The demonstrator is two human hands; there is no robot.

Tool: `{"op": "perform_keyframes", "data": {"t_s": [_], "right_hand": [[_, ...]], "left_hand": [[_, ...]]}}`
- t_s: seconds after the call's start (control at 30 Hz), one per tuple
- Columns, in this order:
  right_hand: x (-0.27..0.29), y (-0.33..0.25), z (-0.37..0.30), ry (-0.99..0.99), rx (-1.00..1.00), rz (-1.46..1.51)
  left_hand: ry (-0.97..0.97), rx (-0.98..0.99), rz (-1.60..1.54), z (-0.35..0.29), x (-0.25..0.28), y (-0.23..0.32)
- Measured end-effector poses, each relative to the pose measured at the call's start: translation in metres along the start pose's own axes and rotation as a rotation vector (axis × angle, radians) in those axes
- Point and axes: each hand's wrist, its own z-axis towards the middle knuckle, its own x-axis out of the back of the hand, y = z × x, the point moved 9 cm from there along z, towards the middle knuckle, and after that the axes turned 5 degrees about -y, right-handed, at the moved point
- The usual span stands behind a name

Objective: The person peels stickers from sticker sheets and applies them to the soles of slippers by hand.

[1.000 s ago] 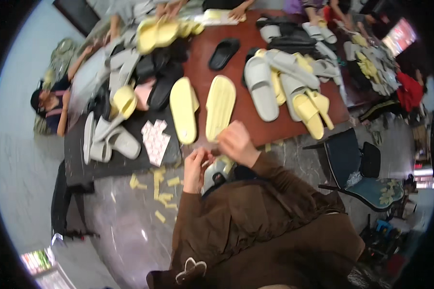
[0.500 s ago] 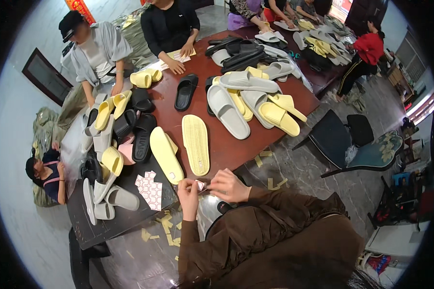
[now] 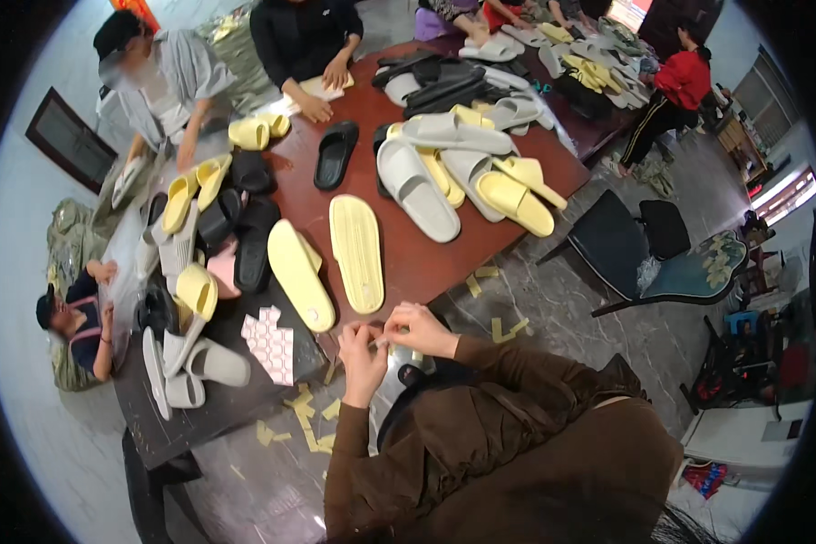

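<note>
Close to the table's near edge, my left hand pinches a small white sticker. Touching the same piece are the closed fingertips of my right hand. Just beyond my hands, a yellow slide sandal lies sole up. Beside it on the left is another yellow slide sandal, with a small pale spot near its heel. White stickers with red outlines form a patch on the dark table end, left of my hands.
Mixed grey, yellow and black slides pile up at the right; more crowd the left. A single black slide lies farther back. Yellow strips litter the floor. A chair stands right. Several people work around the tables.
My right fingertips have come in closer to the sticker at my left fingers. The whole view has shifted slightly. At the far left, a person has lifted a slide.
</note>
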Motion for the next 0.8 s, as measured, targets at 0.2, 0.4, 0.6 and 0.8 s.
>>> {"op": "perform_keyframes", "data": {"t_s": [0.2,0.4,0.6,0.8], "right_hand": [[0.019,0.065,-0.002,0.196,-0.320,0.409],[0.012,0.112,0.028,0.149,-0.509,0.720],[-0.011,0.125,0.060,0.104,-0.557,0.754],[-0.032,0.144,0.081,0.092,-0.484,0.739]], "left_hand": [[0.080,0.088,-0.311,-0.009,-0.008,-0.022],[0.137,0.322,-0.476,-0.015,-0.026,-0.091],[0.206,0.320,-0.494,0.017,-0.031,-0.097],[0.227,0.291,-0.554,0.066,-0.042,-0.113]]}}
